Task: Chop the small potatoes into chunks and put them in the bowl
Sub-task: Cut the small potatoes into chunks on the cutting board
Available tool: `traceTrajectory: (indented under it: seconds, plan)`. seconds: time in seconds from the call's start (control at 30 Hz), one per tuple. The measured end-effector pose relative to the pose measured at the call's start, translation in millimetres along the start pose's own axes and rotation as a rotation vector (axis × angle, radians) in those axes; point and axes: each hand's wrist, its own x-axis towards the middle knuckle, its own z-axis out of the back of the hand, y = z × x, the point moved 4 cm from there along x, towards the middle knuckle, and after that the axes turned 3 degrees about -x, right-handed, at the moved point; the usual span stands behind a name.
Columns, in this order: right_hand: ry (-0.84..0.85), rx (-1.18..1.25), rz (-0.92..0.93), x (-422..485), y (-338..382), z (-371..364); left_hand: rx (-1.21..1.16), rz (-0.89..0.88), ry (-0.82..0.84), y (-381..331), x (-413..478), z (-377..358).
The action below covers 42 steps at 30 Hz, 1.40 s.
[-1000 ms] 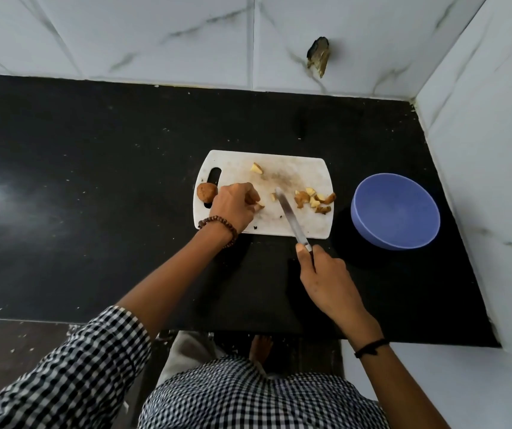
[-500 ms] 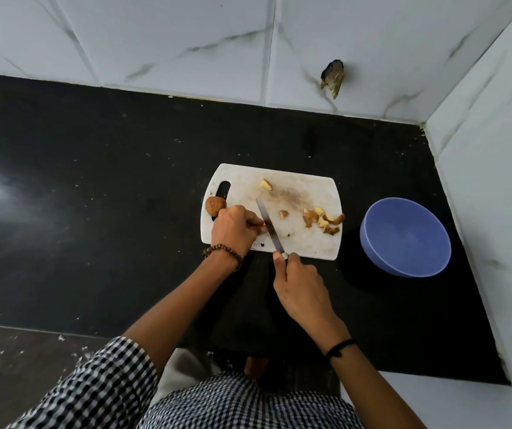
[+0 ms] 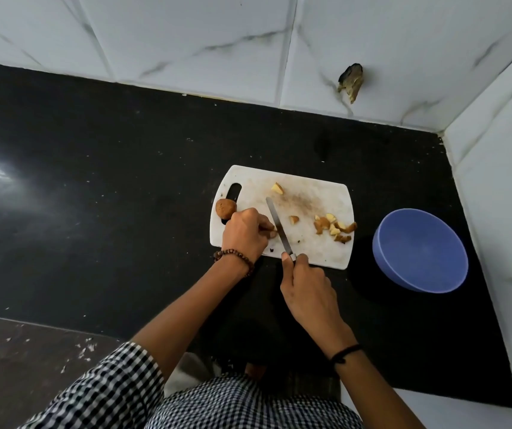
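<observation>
The right hand (image 3: pixel 307 289) is gripping the handle of the knife (image 3: pixel 279 227) with its fingers curled round it, just off the near edge of the cutting board (image 3: pixel 310 187). The blade is crossing that edge and pointing toward the board's middle. The left hand (image 3: pixel 243 233) is resting on the board's near-left part, its curled fingertips pinching a potato piece (image 3: pixel 271 233) down against the surface. The blade is standing immediately right of those fingertips, at the piece. A whole potato (image 3: pixel 225 208) is sitting at the board's left edge beside the handle slot, just beyond the left hand. One loose chunk (image 3: pixel 294 219) is lying near the board's middle and another chunk (image 3: pixel 277 188) toward its far edge. The pile of chunks (image 3: pixel 335 227) is sitting against the board's right edge. The blue bowl (image 3: pixel 418 243) is standing right of the board, apart from it and close to the tiled side wall (image 3: pixel 496 181). The black countertop (image 3: pixel 124 196) is extending widely left of the board and beyond its far edge.
</observation>
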Motion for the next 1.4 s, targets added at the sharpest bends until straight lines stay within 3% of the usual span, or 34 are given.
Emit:
traceTrajectory:
  seconds: [0.33, 0.73, 0.9, 1.17, 1.4]
  plan:
    - [-0.054, -0.073, -0.004, 5, 8, -1, 0.003, -0.007, 0.004, -3, -1, 0]
    - [0.072, -0.079, -0.029, -27, -33, -2, -0.007, -0.009, -0.003, -6, -3, 2]
    - [0.13, -0.037, -0.055, -41, -53, 3, 0.004, -0.014, 0.001, -5, -2, 0]
    - [0.016, 0.214, -0.132, -47, -71, 9, 0.046, -0.051, 0.02, -4, -4, -2]
    - [-0.01, 0.292, -0.133, -40, -66, 11, 0.155, -0.089, 0.034, -13, 1, -6]
